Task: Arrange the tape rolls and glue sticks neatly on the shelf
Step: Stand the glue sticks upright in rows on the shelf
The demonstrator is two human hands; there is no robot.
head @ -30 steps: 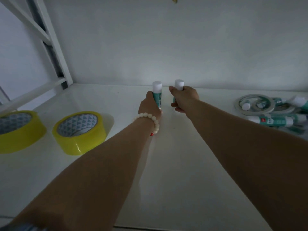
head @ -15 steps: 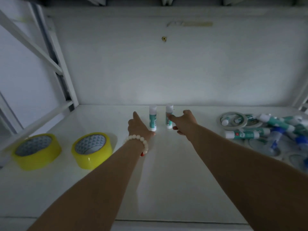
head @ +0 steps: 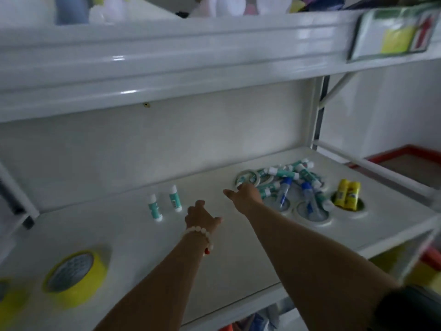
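Note:
Two teal-and-white glue sticks [head: 155, 208] [head: 175, 199] stand upright side by side near the back of the white shelf [head: 133, 237]. My left hand [head: 200, 215], with a bead bracelet on the wrist, hovers empty to their right with loose fingers. My right hand [head: 243, 194] stretches out with fingers spread at the near edge of a jumbled pile of glue sticks [head: 286, 177] and thin white tape rolls [head: 248, 179]. It holds nothing that I can see. A wide yellow tape roll [head: 76, 278] lies at the front left.
Two yellow glue sticks [head: 347, 194] stand in a white tape roll at the far right. Blue-capped glue bottles [head: 285, 191] lie across other white rolls. An upper shelf [head: 167, 68] overhangs. A second yellow roll [head: 9, 304] is cut off at the left edge.
Both hands have left the two upright glue sticks and moved right. The right hand now reaches the pile. The view has pulled back and swung right.

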